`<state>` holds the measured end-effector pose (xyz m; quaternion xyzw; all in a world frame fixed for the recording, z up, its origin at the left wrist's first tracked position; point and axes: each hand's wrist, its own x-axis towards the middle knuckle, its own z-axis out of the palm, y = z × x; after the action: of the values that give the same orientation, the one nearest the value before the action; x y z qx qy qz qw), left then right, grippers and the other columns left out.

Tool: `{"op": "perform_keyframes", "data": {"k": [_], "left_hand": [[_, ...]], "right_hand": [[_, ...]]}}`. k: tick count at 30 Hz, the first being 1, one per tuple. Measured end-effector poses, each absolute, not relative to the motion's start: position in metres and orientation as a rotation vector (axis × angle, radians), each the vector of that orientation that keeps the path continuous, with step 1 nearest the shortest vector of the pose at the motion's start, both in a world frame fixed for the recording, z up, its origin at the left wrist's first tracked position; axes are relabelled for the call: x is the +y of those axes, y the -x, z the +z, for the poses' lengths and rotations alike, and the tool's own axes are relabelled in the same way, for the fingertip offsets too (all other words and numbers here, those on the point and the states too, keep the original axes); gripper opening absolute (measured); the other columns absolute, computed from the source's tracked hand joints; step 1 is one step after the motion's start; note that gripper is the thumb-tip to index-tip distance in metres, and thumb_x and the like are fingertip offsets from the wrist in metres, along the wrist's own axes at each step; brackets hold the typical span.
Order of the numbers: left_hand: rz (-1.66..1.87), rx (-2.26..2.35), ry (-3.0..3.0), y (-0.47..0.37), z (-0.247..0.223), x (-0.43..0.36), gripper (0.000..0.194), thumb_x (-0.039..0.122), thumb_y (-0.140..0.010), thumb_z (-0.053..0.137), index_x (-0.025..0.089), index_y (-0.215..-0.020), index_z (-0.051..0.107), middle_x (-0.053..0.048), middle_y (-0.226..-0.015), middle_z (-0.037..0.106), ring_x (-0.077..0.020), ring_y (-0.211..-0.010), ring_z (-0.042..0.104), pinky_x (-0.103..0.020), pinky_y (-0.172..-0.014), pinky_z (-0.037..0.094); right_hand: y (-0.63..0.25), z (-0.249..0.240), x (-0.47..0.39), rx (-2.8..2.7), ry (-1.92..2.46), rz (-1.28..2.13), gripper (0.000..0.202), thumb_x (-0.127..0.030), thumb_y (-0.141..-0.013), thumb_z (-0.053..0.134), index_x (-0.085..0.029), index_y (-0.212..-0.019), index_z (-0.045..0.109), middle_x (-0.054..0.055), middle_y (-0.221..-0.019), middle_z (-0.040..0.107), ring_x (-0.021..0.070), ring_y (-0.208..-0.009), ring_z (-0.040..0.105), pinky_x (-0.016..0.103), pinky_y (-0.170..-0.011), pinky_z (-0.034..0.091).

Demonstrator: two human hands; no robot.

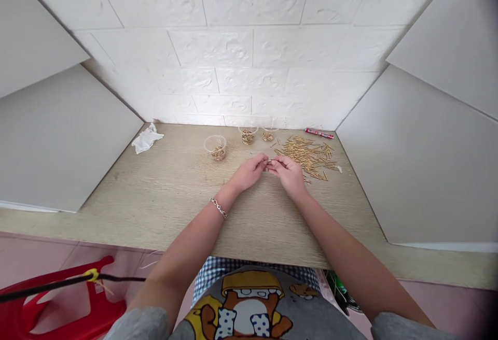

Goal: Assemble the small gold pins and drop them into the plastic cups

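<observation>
My left hand [250, 172] and my right hand [289, 175] meet above the middle of the table, fingertips almost touching. Both are closed in a pinch on a small, thin metal piece [269, 160] held between them. Its exact kind is too small to make out, and the fingers cover most of it. Just beyond and to the right of my right hand lies a loose pile of thin gold-coloured rods [301, 152]. Farther back stand clear plastic cups holding small gold-coloured parts: one cup [215, 145] left of my hands, another cup [248, 135] and a third cup [268, 133] behind them.
A crumpled white tissue [148, 138] lies at the table's back left. Near the wall at right is a red tube-shaped packet [319, 133]. Grey-white panels [62, 138] flank the wooden table [155, 200] on both sides. Below left stands a red plastic object [93, 298] on the floor.
</observation>
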<state>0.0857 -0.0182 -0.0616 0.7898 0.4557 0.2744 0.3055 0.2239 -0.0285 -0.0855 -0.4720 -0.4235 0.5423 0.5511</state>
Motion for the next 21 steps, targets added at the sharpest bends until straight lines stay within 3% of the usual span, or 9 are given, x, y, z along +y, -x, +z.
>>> {"op": "perform_keyframes", "data": {"k": [11, 21], "left_hand": [[0.648, 1.203, -2.305, -0.0832, -0.0556, -0.0216, 0.020, 0.022, -0.087, 0.030, 0.018, -0.083, 0.049, -0.002, -0.075, 0.056, -0.0145, -0.069, 0.051, -0.026, -0.065, 0.039], [0.536, 1.212, -2.548, -0.0824, -0.0533, -0.0246, 0.024, 0.017, -0.086, 0.028, 0.017, -0.086, 0.051, -0.007, -0.081, 0.057, -0.0189, -0.077, 0.053, -0.031, -0.071, 0.040]], "right_hand": [[-0.2239, -0.0863, -0.0289, -0.999, 1.108, 1.321, 0.027, -0.039, -0.061, 0.067, -0.018, -0.077, 0.059, 0.004, -0.077, 0.067, 0.0197, -0.078, 0.066, 0.037, -0.075, 0.054], [-0.2292, -0.0880, -0.0324, -1.251, 1.196, 1.121, 0.022, -0.037, -0.069, 0.060, -0.019, -0.081, 0.062, 0.004, -0.078, 0.066, 0.0189, -0.073, 0.065, 0.038, -0.074, 0.054]]}}
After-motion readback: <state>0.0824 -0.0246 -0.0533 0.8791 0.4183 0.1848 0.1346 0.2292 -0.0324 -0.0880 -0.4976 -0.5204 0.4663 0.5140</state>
